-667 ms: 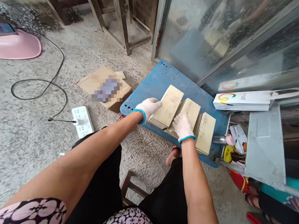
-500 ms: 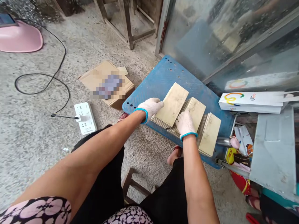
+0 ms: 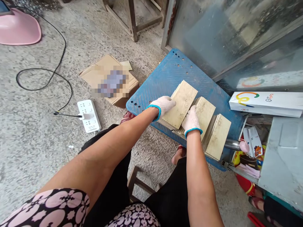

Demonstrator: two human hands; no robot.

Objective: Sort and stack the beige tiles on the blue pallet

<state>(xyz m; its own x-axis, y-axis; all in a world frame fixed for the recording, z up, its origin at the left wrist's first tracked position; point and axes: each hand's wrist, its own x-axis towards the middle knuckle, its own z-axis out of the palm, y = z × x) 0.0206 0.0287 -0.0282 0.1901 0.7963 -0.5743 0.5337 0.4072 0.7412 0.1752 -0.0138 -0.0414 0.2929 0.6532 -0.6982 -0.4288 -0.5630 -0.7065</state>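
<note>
Three stacks of thin pale rectangular wooden boards lie side by side on a blue plastic tabletop (image 3: 156, 78). My left hand (image 3: 164, 105), in a white knit glove with a blue cuff, holds the left edge of the left stack (image 3: 183, 99), its fingertips over the top board. In a matching glove, my right hand (image 3: 191, 119) is closed at that stack's right edge, in the gap beside the middle stack (image 3: 205, 110). Its fingertips are partly hidden there. The right stack (image 3: 219, 134) stands apart from both hands.
A cardboard box (image 3: 94, 74) and a white power strip (image 3: 88, 116) with a black cable are on the floor to the left. At right are a metal flask (image 3: 233, 144), an open drawer of packets and a white paper bag (image 3: 267, 102). Another person's foot shows at lower right.
My right hand has shifted from the top of the middle stack to the gap at the left stack's right edge. My left hand stays on the left stack's left edge. The view has shifted slightly.
</note>
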